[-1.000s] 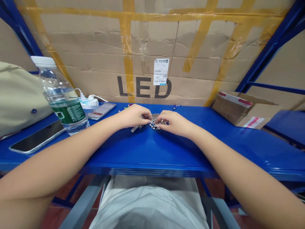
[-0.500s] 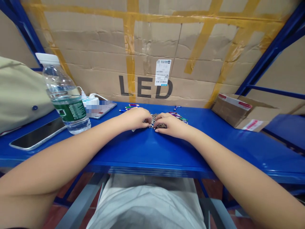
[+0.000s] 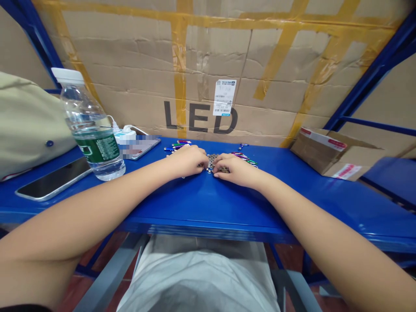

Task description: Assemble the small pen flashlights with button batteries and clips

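Observation:
A pile of small round metallic pieces [image 3: 212, 160] lies on the blue table [image 3: 201, 199], between and partly under my hands. My left hand [image 3: 193, 161] rests at the pile's left side with its fingers curled down; what they hold, if anything, is hidden. On the right side, my right hand [image 3: 234, 170] has its fingers bent together over the pieces, their contents too small to make out. Slim colourful metallic items [image 3: 177, 145] lie behind my left hand. Similar ones [image 3: 248, 159] are behind my right hand.
A water bottle [image 3: 97, 138], a black-screened phone [image 3: 55, 178], another device [image 3: 143, 147] and a white charger [image 3: 126, 134] stand or lie at left, beside a beige bag [image 3: 29, 125]. An open carton [image 3: 320, 149] sits at right. A large LED cardboard box [image 3: 136, 78] walls the back.
The view has shifted slightly. Both hands stay at the pile, with only small finger movements.

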`<action>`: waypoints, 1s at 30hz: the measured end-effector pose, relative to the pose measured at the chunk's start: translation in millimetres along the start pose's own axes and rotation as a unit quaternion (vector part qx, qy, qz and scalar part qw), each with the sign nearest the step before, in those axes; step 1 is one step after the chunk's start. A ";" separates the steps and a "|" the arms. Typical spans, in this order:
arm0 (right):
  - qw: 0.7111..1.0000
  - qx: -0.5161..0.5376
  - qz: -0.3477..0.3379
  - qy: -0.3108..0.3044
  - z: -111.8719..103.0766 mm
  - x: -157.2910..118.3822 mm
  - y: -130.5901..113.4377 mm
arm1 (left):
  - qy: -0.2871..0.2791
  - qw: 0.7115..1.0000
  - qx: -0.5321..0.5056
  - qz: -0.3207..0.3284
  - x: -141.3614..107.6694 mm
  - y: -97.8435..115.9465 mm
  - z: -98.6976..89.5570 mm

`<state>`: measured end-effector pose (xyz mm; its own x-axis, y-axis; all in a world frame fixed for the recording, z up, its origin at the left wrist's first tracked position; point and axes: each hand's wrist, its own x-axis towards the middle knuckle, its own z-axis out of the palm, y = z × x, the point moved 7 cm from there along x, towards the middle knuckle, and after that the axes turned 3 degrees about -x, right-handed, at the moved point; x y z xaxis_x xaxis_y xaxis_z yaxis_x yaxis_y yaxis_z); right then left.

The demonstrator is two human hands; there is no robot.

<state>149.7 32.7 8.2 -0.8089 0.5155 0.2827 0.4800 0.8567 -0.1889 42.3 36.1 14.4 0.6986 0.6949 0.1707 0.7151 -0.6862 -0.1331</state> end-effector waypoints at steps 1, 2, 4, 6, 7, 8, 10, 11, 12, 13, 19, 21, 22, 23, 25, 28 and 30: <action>1.000 -0.006 -0.002 0.000 0.2 0.2 0.3 | 0.001 1.000 0.004 0.001 0.0 1.0 0.0; 1.000 -0.012 -0.003 0.001 0.6 0.4 0.8 | 0.004 1.000 0.007 0.002 0.0 2.2 -0.3; 1.000 -0.021 -0.006 0.003 1.9 1.0 2.4 | 0.013 1.000 0.014 0.004 -0.2 4.5 -1.2; 1.000 -0.024 -0.010 0.007 3.6 1.8 4.7 | 0.018 1.000 0.017 0.006 -0.2 6.4 -1.2; 1.000 -0.025 -0.012 0.008 4.5 2.2 5.8 | 0.018 1.000 0.019 0.008 -0.1 6.8 -0.7; 1.000 -0.026 -0.013 0.010 5.3 2.6 6.7 | 0.017 1.000 0.019 0.009 0.2 6.8 0.3; 0.999 -0.031 -0.015 0.016 5.7 3.1 7.4 | 0.017 1.000 0.018 0.009 1.2 5.6 2.4; 0.999 -0.035 -0.016 0.020 5.2 3.1 6.8 | 0.018 1.000 0.017 0.009 1.8 4.7 3.4; 0.999 -0.038 -0.017 0.026 4.1 3.0 5.7 | 0.019 1.000 0.014 0.009 2.5 3.8 4.4; 0.999 -0.039 -0.018 0.032 2.6 2.7 4.0 | 0.020 1.000 0.009 0.010 3.1 3.1 5.3; 0.998 -0.018 -0.033 0.042 -1.4 0.0 -7.6 | 0.030 0.999 -0.007 0.020 4.8 -0.2 8.7; 0.999 -0.021 -0.037 0.030 1.4 0.1 -8.6 | 0.037 0.999 -0.020 0.023 4.6 -1.7 9.1; 0.999 -0.022 -0.038 0.026 2.8 0.3 -8.4 | 0.039 0.999 -0.030 0.023 4.5 -2.8 9.3; 0.999 -0.022 -0.038 0.024 4.0 0.7 -7.9 | 0.039 0.998 -0.039 0.022 4.4 -3.8 9.8; 0.999 -0.021 -0.034 0.025 5.7 1.6 -6.0 | 0.036 0.998 -0.052 0.020 4.6 -5.3 10.9; 0.999 -0.020 -0.024 0.035 7.0 3.4 -2.6 | 0.034 0.998 -0.056 0.017 5.4 -5.8 12.1; 0.999 -0.018 -0.018 0.044 7.4 4.6 -0.1 | 0.038 0.998 -0.052 0.010 6.0 -5.9 12.3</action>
<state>143.4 34.8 2.5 -0.7938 0.4824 0.3703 0.4642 0.8740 -0.1435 42.6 46.9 4.1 0.7063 0.6650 0.2428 0.6916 -0.7214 -0.0356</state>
